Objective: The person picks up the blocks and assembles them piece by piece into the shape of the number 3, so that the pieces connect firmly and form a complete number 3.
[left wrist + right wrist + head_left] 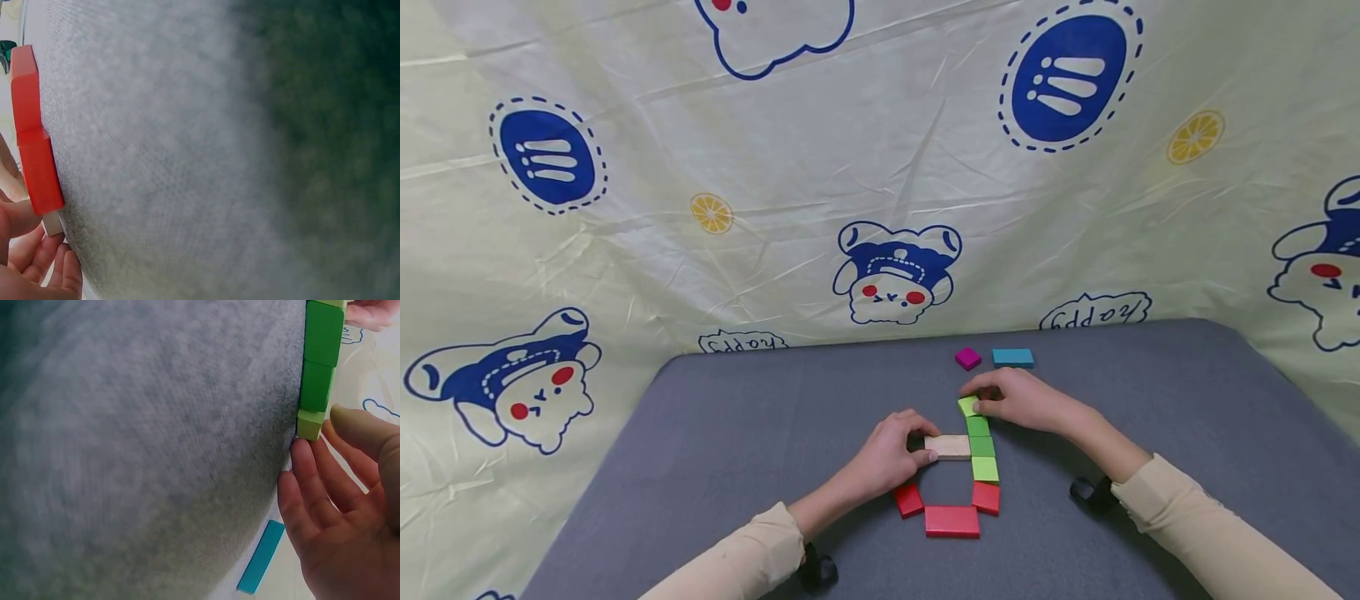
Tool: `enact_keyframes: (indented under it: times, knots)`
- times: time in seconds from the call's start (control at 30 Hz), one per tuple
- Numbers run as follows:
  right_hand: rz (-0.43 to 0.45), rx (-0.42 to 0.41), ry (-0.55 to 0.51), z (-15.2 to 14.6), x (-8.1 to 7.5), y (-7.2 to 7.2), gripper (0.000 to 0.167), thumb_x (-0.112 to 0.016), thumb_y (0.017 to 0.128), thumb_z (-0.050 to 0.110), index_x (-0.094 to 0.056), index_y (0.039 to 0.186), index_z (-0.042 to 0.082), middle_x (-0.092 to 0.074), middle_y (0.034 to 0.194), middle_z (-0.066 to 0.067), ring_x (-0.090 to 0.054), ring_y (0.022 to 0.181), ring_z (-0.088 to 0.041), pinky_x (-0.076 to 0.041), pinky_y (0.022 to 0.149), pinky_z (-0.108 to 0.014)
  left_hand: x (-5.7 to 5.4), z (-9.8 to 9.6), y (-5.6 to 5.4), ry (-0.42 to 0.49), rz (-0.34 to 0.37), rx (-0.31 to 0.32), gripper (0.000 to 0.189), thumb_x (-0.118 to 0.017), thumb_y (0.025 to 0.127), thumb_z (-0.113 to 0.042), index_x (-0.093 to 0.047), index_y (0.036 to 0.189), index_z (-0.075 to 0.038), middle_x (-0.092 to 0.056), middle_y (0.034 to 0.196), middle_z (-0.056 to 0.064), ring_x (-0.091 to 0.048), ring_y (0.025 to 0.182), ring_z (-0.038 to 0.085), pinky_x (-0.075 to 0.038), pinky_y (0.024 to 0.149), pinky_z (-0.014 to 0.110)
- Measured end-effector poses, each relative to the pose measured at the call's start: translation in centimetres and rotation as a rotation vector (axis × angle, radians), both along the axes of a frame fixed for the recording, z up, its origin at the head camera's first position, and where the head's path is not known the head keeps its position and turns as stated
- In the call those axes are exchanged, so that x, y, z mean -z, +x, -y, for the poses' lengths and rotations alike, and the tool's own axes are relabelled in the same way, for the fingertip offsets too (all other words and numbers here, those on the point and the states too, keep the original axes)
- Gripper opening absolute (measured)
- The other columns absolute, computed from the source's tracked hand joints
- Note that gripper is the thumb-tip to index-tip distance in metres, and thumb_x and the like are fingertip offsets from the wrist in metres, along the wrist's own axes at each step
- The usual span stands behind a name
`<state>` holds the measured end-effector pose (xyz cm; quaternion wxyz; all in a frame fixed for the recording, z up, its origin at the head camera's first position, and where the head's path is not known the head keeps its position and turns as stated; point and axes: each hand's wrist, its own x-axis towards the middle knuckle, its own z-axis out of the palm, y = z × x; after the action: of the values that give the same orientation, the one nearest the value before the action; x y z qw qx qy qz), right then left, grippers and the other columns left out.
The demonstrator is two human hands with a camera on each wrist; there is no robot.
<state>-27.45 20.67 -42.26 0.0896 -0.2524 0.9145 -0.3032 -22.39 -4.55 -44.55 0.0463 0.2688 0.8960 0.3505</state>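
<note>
My left hand (889, 454) pinches a plain wooden block (953, 447) at its left end, thumb on the near side and fingers on the far side. The block's right end meets a column of green blocks (982, 447). At the column's far end, my right hand (1026, 400) holds a light green block (967, 406), turned slightly leftward, between thumb and fingers. In the right wrist view, that light green block (310, 424) sits at the fingertips beside the darker green ones. A lower light green block (985, 469) continues the column towards a red block (987, 497).
A wide red block (952, 522) lies nearest the front, with a tilted red block (909, 500) to its left. Beyond my right hand are a magenta block (968, 358) and a blue block (1012, 358). A patterned curtain (775, 275) hangs behind the grey table (722, 450).
</note>
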Motion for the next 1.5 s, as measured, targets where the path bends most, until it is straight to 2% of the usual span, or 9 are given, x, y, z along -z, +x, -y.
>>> enact_keyframes:
  times: [0.23, 0.5, 0.67, 0.8, 1.13, 1.5]
  knots:
    - [-0.021, 0.021, -0.006, -0.3, -0.5, 1.0, 0.031, -0.066, 0.095, 0.015, -0.066, 0.126, 0.007, -0.065, 0.117, -0.004, -0.061, 0.100, -0.020, -0.050, 0.089, -0.047, 0.1, 0.0, 0.0, -0.001, -0.001, 0.004, 0.021, -0.075, 0.088, -0.013, -0.073, 0.108, -0.014, -0.063, 0.103, -0.006, -0.053, 0.099, 0.012, -0.046, 0.086, 0.029]
    - [-0.148, 0.022, 0.046, 0.0, -1.1, 4.3, 0.031, -0.070, 0.091, 0.012, -0.067, 0.123, 0.011, -0.064, 0.121, -0.004, -0.058, 0.113, -0.026, -0.048, 0.093, -0.050, 0.0, -0.1, 0.1, 0.003, 0.012, 0.003, 0.021, -0.075, 0.088, -0.013, -0.072, 0.109, -0.014, -0.063, 0.104, -0.006, -0.053, 0.099, 0.012, -0.046, 0.087, 0.030]
    - [-0.149, 0.004, 0.077, 0.3, -1.2, 6.4, 0.031, -0.072, 0.090, 0.014, -0.069, 0.121, 0.014, -0.063, 0.124, -0.004, -0.057, 0.117, -0.028, -0.046, 0.094, -0.052, 0.0, 0.0, 0.1, 0.014, 0.014, 0.010, 0.021, -0.074, 0.089, -0.013, -0.072, 0.109, -0.014, -0.063, 0.104, -0.006, -0.053, 0.100, 0.012, -0.046, 0.087, 0.030]
    - [-0.150, 0.002, 0.101, 0.4, -1.0, 7.5, 0.030, -0.073, 0.089, 0.015, -0.071, 0.118, 0.016, -0.063, 0.125, -0.002, -0.056, 0.118, -0.028, -0.046, 0.094, -0.053, -0.1, 0.1, 0.1, 0.013, 0.011, 0.007, 0.020, -0.074, 0.088, -0.013, -0.072, 0.109, -0.014, -0.063, 0.103, -0.006, -0.053, 0.099, 0.013, -0.046, 0.087, 0.029]
    - [-0.155, -0.026, 0.145, 0.2, -0.4, 8.1, 0.026, -0.074, 0.088, 0.017, -0.073, 0.114, 0.013, -0.064, 0.122, -0.002, -0.057, 0.114, -0.026, -0.048, 0.092, -0.050, -0.1, 0.0, 0.2, 0.018, 0.025, 0.002, 0.021, -0.075, 0.088, -0.012, -0.072, 0.109, -0.014, -0.063, 0.103, -0.005, -0.053, 0.100, 0.014, -0.046, 0.087, 0.031]
    - [-0.229, -0.025, 0.139, 0.8, -0.4, 8.3, 0.020, -0.076, 0.086, 0.015, -0.075, 0.106, 0.013, -0.065, 0.117, -0.002, -0.060, 0.110, -0.026, -0.050, 0.088, -0.048, -0.2, 0.2, 0.1, 0.021, 0.032, 0.004, 0.021, -0.075, 0.088, -0.013, -0.072, 0.109, -0.014, -0.062, 0.102, -0.006, -0.052, 0.100, 0.013, -0.046, 0.087, 0.030]
